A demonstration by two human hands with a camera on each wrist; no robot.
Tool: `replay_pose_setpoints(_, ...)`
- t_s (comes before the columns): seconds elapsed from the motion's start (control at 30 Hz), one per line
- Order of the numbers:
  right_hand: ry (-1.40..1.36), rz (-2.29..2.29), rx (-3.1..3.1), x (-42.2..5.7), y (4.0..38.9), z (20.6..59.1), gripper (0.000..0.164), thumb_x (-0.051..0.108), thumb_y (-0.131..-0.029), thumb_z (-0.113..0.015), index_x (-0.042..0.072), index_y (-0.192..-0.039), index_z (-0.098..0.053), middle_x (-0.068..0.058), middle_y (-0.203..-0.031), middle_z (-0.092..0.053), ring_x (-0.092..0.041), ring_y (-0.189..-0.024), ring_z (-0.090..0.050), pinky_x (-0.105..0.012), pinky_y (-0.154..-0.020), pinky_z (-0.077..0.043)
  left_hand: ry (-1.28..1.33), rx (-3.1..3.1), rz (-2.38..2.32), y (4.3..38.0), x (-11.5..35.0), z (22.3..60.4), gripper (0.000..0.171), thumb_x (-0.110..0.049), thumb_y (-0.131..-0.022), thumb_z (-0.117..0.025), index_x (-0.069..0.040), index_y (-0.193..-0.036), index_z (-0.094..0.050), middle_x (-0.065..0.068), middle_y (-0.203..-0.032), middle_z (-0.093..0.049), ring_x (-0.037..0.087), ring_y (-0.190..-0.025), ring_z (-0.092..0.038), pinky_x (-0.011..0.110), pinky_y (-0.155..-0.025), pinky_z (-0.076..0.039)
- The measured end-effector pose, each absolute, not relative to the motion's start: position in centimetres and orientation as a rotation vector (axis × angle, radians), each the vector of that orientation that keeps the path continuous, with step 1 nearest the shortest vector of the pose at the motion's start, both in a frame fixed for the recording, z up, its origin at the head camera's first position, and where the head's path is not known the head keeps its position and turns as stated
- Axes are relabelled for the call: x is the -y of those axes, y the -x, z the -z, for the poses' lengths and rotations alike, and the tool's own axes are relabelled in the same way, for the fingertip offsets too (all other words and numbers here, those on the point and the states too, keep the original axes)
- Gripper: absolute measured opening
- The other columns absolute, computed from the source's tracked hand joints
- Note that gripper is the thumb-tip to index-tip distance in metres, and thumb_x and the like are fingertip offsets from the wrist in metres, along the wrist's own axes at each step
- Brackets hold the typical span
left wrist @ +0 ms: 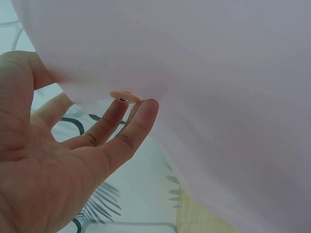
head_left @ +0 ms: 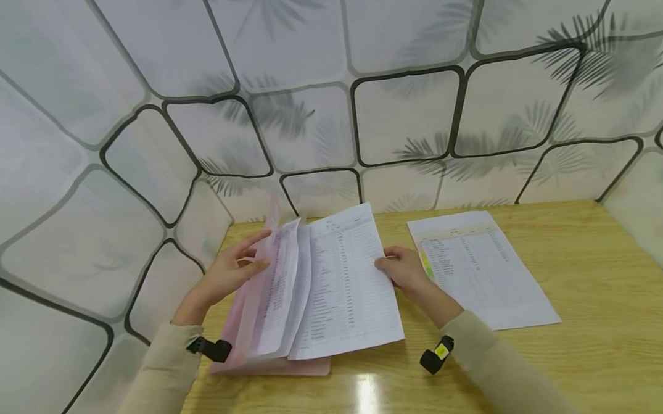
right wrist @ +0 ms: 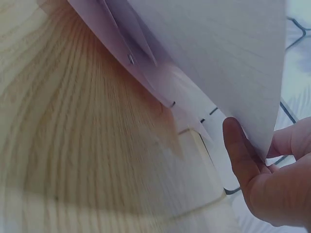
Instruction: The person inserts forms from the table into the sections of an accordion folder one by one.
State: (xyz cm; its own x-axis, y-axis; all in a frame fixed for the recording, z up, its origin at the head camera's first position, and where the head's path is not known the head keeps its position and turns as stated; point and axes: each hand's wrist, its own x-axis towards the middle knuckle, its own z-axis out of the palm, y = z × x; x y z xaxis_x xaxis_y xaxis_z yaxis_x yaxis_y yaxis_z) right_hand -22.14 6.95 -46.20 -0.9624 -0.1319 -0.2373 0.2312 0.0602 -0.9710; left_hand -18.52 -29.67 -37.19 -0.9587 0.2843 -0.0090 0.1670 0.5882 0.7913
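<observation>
My left hand holds the raised flap of a translucent pink document folder by its edge. In the left wrist view, fingers reach along the flap's outside by a small round snap button, while the thumb passes behind the edge. My right hand pinches a printed sheet at its right edge, thumb on the printed face and fingers behind. That sheet is tilted up over the folder's opening. Several more printed papers stand fanned between it and the flap.
To the right, another printed sheet lies flat on the wooden table, with yellow and green tabs at its left edge. A patterned wall rises behind the table and along both sides.
</observation>
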Motion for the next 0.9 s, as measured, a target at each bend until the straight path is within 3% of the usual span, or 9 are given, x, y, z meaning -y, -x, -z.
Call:
replay_pose_setpoints(0.2, -0.148, 2.014, -2.088, -5.7, 21.8, 46.4, 0.038, 0.007, -0.099, -0.063, -0.012, -0.132, -0.063, -0.018, -0.105, -0.074, -0.013, -0.080, -0.069, -0.025, -0.068, -0.057, -0.386, -2.686, -1.306, 18.4, 29.6, 37.2, 0.064, -0.021, -0.104, -0.068, -0.014, -0.163, -0.042, 0.023, -0.137, -0.055, 0.035, -0.114, -0.059, 0.028, -0.088, -0.052)
replay_pose_setpoints(0.5, -0.222, 2.037, -2.160, -5.3, 21.8, 46.1, 0.037, 0.006, -0.097, -0.064, -0.012, -0.129, -0.065, -0.021, -0.108, -0.074, -0.015, -0.082, -0.068, -0.025, -0.069, -0.055, -0.384, -2.677, -1.316, 18.4, 29.7, 37.1, 0.065, -0.021, -0.104, -0.068, -0.014, -0.163, -0.042, 0.024, -0.133, -0.056, 0.035, -0.112, -0.060, 0.029, -0.088, -0.052)
replay_pose_setpoints(0.9, -0.147, 2.041, -2.039, -3.9, 20.9, 46.8, 0.037, 0.007, -0.100, -0.064, -0.011, -0.132, -0.063, -0.024, -0.111, -0.075, -0.014, -0.078, -0.070, -0.026, -0.067, -0.057, -0.398, -2.694, -1.284, 18.5, 29.6, 37.2, 0.065, -0.022, -0.104, -0.067, -0.016, -0.163, -0.041, 0.024, -0.141, -0.056, 0.037, -0.119, -0.061, 0.035, -0.093, -0.052)
